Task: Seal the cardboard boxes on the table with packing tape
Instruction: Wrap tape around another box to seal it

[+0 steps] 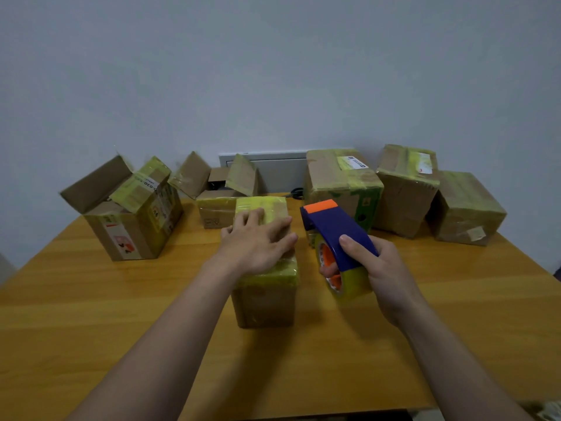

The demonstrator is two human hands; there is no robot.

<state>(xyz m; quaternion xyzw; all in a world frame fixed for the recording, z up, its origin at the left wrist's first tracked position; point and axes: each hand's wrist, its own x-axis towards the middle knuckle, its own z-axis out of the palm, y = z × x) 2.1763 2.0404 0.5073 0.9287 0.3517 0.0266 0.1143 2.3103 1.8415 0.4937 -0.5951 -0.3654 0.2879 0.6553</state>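
The left hand [258,238] lay flat, fingers spread, atop the small cardboard box [265,287] at the table's [91,299] centre, its brown top wrapped in yellowish tape. Just beside it, the right hand [376,268] gripped a blue-and-orange tape dispenser [334,235].

Two bare forearms are seen, with no sleeve, cuff or glove visible on either along the whole length in view. The left hand [258,244] is uncovered; no ring, watch or band is seen at its wrist or on its fingers [282,227]. The right hand [379,268] is likewise uncovered, and its wrist is bare too. The nails are kept short and unpainted where they can be made out, as on the right index fingertip. No marking, bandage or jewellery is shown on either arm.
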